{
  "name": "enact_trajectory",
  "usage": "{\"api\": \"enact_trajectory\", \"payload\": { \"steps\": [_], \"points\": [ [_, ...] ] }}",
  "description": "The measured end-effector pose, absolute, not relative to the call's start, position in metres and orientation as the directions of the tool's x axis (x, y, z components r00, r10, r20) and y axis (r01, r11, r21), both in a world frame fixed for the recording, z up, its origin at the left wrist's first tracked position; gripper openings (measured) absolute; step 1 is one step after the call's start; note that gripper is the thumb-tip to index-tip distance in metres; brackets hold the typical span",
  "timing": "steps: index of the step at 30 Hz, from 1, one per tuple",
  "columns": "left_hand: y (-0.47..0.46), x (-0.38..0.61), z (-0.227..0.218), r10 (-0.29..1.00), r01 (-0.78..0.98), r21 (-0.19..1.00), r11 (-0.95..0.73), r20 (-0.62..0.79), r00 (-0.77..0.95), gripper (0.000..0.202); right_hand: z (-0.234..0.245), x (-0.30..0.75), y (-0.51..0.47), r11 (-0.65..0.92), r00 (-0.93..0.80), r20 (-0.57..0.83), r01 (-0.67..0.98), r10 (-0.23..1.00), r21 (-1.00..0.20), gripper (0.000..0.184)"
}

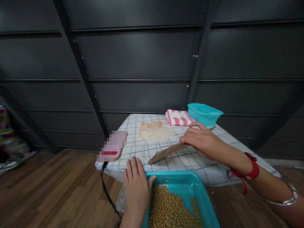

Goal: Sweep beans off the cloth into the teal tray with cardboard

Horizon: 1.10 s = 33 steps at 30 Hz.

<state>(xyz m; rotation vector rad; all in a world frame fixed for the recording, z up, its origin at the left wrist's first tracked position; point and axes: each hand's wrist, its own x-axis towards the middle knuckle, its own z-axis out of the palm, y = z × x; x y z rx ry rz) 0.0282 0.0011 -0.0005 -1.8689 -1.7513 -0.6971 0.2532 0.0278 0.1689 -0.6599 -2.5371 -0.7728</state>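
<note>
L hand [136, 186]: 4 fingers outside, thumb inside, clamped on tray [190, 177] rim at near-left corner. This prob. steadies it, as tray sits off the table [213, 171] edge, beans [171, 209] heaped my side. R hand [204, 141]: fingers stretched flat on card's [163, 153] far end, pinning it to the cloth; thumb hidden, can't tell if it grips. Card slants toward tray. Grain pile [154, 130] just beyond; striped towel [179, 117] and tub [204, 113] at far edge.

Prob. a home or storeroom: dark metal-panel wall [142, 57], wood floor [47, 190], cloth-covered table [140, 147].
</note>
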Motion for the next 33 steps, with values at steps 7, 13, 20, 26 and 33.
{"api": "enact_trajectory", "payload": {
  "steps": [7,13,20,26,33],
  "points": [
    [0.000,0.029,0.000,0.768,0.998,0.000,-0.064,0.639,0.049,0.065,0.167,0.262,0.034,0.661,-0.733,0.578,0.637,0.359,0.397,0.021],
    [0.001,0.030,0.001,0.799,0.999,0.010,-0.046,0.601,0.031,0.067,0.169,0.264,0.024,0.461,-0.728,0.506,0.685,0.463,0.564,0.028],
    [0.000,0.030,0.003,0.794,0.999,-0.018,-0.044,0.606,0.046,0.068,0.169,0.265,0.010,0.582,-0.753,0.478,0.655,0.452,0.482,0.024],
    [0.000,0.030,0.000,0.794,0.999,-0.012,-0.053,0.606,0.049,0.066,0.172,0.266,-0.015,0.660,-0.786,0.452,0.609,0.423,0.440,0.026],
    [0.000,0.032,0.001,0.779,0.999,0.002,-0.046,0.626,0.035,0.061,0.181,0.264,-0.034,0.681,-0.770,0.447,0.625,0.456,0.381,0.028]
  ]
}}
